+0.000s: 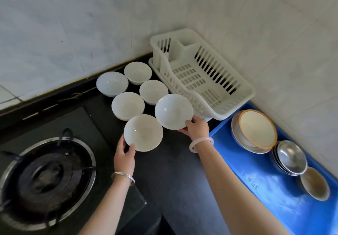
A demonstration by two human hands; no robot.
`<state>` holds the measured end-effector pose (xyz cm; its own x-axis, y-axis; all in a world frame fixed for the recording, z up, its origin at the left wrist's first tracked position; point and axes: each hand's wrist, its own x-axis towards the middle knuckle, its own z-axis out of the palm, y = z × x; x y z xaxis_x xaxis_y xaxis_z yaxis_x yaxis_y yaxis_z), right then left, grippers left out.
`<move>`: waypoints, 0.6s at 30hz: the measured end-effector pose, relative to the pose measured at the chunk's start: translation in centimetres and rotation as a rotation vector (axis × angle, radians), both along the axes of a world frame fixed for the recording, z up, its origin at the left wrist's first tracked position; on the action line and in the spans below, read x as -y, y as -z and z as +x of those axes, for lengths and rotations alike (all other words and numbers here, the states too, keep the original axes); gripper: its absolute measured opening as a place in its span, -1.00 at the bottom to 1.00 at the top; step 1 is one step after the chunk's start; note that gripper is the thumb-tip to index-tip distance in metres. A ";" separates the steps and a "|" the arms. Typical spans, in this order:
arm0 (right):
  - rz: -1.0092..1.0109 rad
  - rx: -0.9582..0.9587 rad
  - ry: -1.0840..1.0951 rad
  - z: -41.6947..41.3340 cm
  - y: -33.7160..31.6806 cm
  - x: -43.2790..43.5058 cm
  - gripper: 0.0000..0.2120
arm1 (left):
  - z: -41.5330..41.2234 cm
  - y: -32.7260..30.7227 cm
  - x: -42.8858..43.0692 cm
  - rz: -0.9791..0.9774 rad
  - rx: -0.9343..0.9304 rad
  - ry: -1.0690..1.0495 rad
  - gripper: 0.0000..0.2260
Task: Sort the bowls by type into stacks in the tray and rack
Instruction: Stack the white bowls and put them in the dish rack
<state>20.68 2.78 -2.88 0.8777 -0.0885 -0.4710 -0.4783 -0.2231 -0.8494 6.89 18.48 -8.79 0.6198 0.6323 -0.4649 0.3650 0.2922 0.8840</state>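
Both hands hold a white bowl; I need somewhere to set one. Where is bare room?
The rack has a bare floor. Dark counter lies free between the stove and the blue tray, and its near side is bare. Crowded: four white bowls packed between wall and rack.

Six bowls (pixel 128 105) are plain white on a black surface (pixel 173 170). The rack (pixel 250 92) is cream. The tray (pixel 270 189) is bright blue with dark lettering. It holds a tan-rimmed bowl (pixel 257 128) and silver steel bowls (pixel 290 157). The burner (pixel 45 176) is black, ringed in silver.
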 end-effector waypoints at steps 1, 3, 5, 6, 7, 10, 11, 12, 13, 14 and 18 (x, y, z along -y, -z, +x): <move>-0.014 0.032 -0.027 -0.4 -0.7 -0.3 -0.79 | 0.1 0.1 -0.2 -0.055 0.027 -0.021 -0.57; -0.040 0.075 -0.069 -1.1 -1.7 -1.1 -0.77 | 0.2 0.2 -0.6 -0.166 0.077 -0.061 -0.59; -0.067 0.068 -0.109 -1.8 -1.9 -2.1 -0.76 | 0.4 0.3 -0.9 -0.240 0.098 -0.082 -0.61; -0.089 0.058 -0.130 -2.2 -1.9 -2.6 -0.77 | 0.5 0.3 -1.1 -0.264 0.094 -0.091 -0.62; -0.124 0.052 -0.155 -2.5 -1.8 -3.1 -0.78 | 0.6 0.4 -1.3 -0.284 0.084 -0.104 -0.65; -0.270 0.029 -0.239 -3.2 -1.6 -4.2 -0.83 | 0.7 0.2 -1.7 -0.279 0.054 -0.113 -0.71; -0.308 0.020 -0.263 -3.4 -1.6 -4.5 -0.83 | 0.7 0.1 -1.8 -0.255 0.049 -0.102 -0.71; -0.335 0.011 -0.277 -3.5 -1.5 -4.7 -0.82 | 0.8 0.1 -1.9 -0.238 0.047 -0.099 -0.71; -0.354 0.000 -0.283 -3.6 -1.5 -4.9 -0.82 | 0.8 0.1 -1.9 -0.234 0.049 -0.097 -0.71; -0.368 -0.012 -0.284 -3.7 -1.4 -5.1 -0.82 | 0.8 0.0 -2.0 -0.230 0.046 -0.090 -0.72; -0.411 -0.050 -0.289 -3.9 -1.1 -5.4 -0.86 | 0.7 0.5 -2.4 -0.138 0.001 -0.029 -0.73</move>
